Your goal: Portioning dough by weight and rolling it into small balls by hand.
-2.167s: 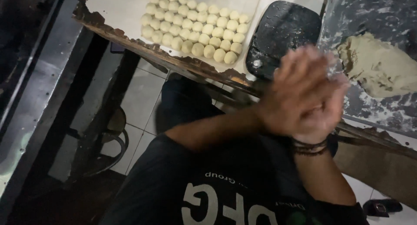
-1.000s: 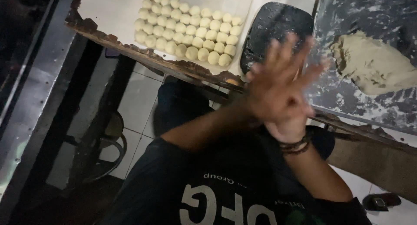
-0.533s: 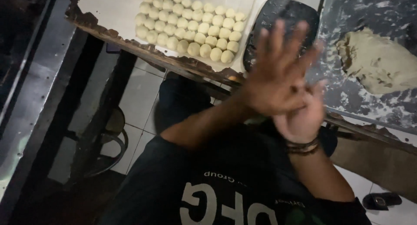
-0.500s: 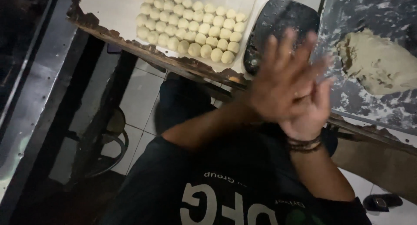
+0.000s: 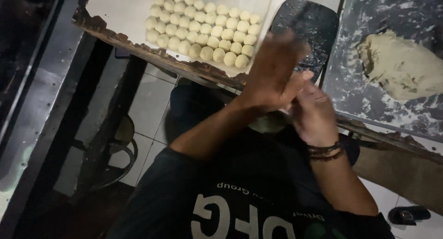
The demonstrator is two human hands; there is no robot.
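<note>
Left hand (image 5: 272,75) is pressed flat over right hand (image 5: 314,112); any dough between could be dropped if loosened.

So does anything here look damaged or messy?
Yes: the table's front edge under the rows of dough balls is chipped and ragged. Flour is smeared over the dark board around the dough lump.

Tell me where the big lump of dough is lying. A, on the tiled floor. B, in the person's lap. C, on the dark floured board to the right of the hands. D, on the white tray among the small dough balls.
C: the big lump of dough lies on the dark floured board, right of the pressed-together left hand and right hand, apart from the small dough balls.
</note>
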